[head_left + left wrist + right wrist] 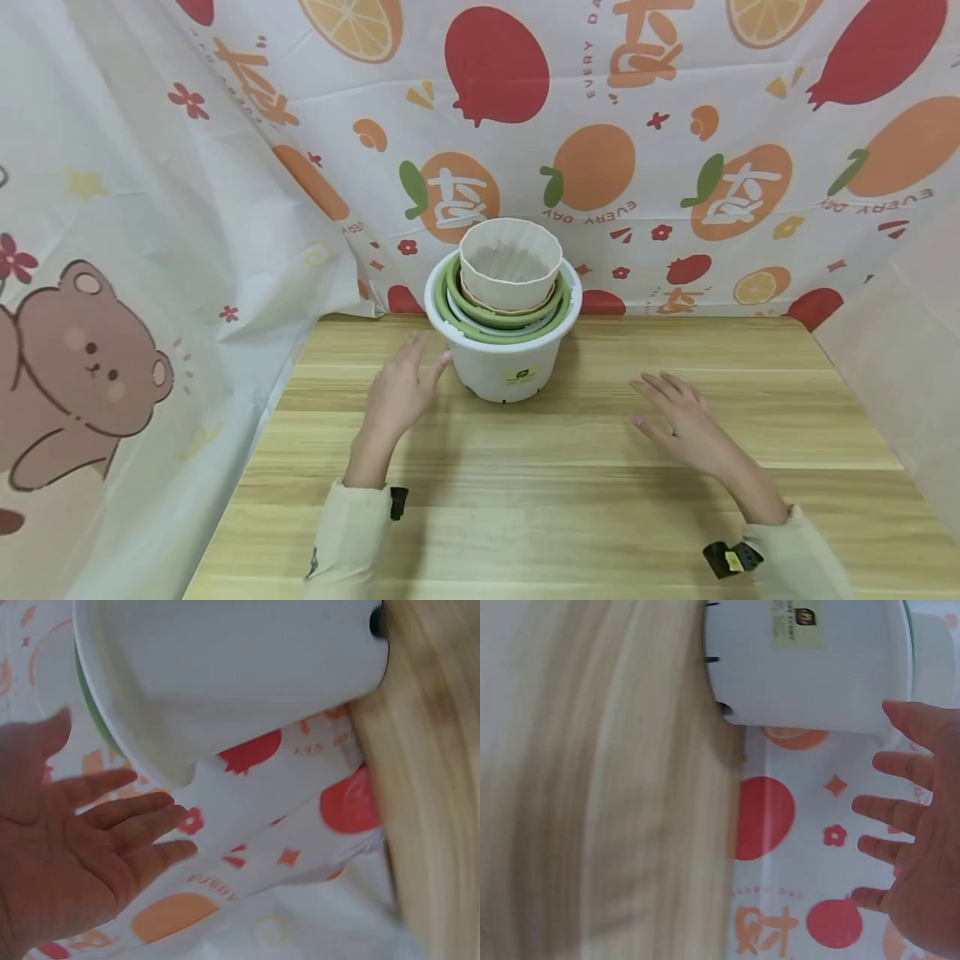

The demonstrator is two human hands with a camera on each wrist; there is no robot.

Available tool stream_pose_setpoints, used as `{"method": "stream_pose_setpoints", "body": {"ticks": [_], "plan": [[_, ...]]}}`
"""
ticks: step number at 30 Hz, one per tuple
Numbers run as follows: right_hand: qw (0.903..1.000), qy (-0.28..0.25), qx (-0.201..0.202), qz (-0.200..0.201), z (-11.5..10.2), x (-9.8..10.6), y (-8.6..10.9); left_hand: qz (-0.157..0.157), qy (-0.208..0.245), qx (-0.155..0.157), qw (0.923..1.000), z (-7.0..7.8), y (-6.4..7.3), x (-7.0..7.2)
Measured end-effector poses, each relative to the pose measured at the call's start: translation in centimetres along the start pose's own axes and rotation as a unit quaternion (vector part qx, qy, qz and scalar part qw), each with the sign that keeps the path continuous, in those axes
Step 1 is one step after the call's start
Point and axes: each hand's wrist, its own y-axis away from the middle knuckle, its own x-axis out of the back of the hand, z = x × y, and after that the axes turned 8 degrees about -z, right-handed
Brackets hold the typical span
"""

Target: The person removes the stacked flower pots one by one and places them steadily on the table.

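Observation:
A stack of nested flower pots stands at the back of the table. Outermost is a large white pot point(495, 367) with a yellow label point(798, 624) on its side. Inside it sit pots with green rims point(495, 333), and a fluted cream pot point(510, 292) rises on top. My left hand point(397, 392) is just left of the stack, fingers extended and thumb toward the white wall. In the left wrist view its palm shows nothing held. Farther off to the right, my right hand point(678, 421) hovers above the table, fingers spread and holding nothing.
The wooden table point(525, 500) reaches back to a hanging fruit-print cloth point(675, 150) right behind the pots. On the left hangs a cloth with a bear print point(90, 358). A pale sheet point(900, 333) borders the right side.

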Motion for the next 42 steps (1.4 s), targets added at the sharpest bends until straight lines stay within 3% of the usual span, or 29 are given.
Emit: {"method": "stream_pose_setpoints", "body": {"ticks": [4, 7, 8, 10, 13, 15, 17, 22, 26, 33, 42], "plan": [[0.9998, -0.010, 0.019, 0.003, 0.1, -1.3, 0.0, 0.020, 0.117, 0.021, 0.9928, -0.4, -1.1, -0.3], [0.9994, -0.014, 0.031, 0.005, 0.1, -2.1, 0.1, 0.009, 0.208, 0.062, 0.9762, -0.6, -2.0, -0.4], [0.9993, -0.017, 0.034, 0.006, 0.0, -2.3, 0.1, 0.002, 0.248, 0.074, 0.9659, -0.7, -2.3, -0.4], [0.9990, -0.022, 0.040, 0.003, -0.1, -2.7, 0.1, -0.011, 0.332, 0.100, 0.9380, -0.8, -2.9, -0.4], [0.9984, -0.034, 0.045, -0.002, -0.3, -3.1, 0.1, -0.031, 0.454, 0.126, 0.8815, -0.7, -3.5, -0.3], [0.9982, -0.041, 0.044, -0.007, -0.4, -3.3, 0.1, -0.036, 0.502, 0.137, 0.8530, -0.8, -3.7, -0.3], [0.9977, -0.052, 0.040, -0.015, -0.5, -3.5, 0.1, -0.037, 0.529, 0.147, 0.8350, -0.8, -4.0, -0.4], [0.9964, -0.072, 0.035, -0.030, -0.7, -3.8, 0.0, -0.023, 0.564, 0.163, 0.8089, -0.8, -4.5, -0.6], [0.9959, -0.077, 0.033, -0.035, -0.9, -3.9, -0.1, -0.021, 0.578, 0.166, 0.7987, -0.7, -4.7, -0.6], [0.9942, -0.087, 0.014, -0.062, -1.2, -3.4, -0.8, -0.025, 0.584, 0.165, 0.7942, -0.7, -5.3, -0.4], [0.9940, -0.085, 0.024, -0.065, -1.9, -1.8, -2.6, -0.020, 0.564, 0.162, 0.8094, -0.4, -5.4, -0.5]]}}
